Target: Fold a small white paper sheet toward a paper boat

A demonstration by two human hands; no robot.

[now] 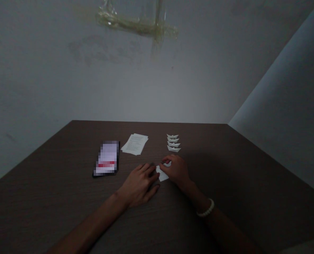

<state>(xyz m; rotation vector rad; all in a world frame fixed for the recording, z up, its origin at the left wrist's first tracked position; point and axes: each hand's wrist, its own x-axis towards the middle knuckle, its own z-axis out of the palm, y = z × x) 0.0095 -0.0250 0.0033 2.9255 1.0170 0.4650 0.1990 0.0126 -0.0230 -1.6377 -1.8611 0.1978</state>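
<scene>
A small white sheet of paper (163,176) lies on the dark table between my two hands. My left hand (142,183) rests palm down with its fingers apart, and its fingertips touch the paper's left edge. Over the upper right of the sheet, my right hand (176,170) is closed, thumb and fingers pinching the paper's far edge. Part of the sheet is hidden under the right hand. Just beyond that hand, several small folded paper boats (173,145) stand in a column.
A stack of printed paper sheets (135,144) lies left of the boats. Farther left is a phone (106,158) with a lit, blurred screen. The brown table (53,197) meets a grey wall (157,88) at its far edge; another wall rises on the right.
</scene>
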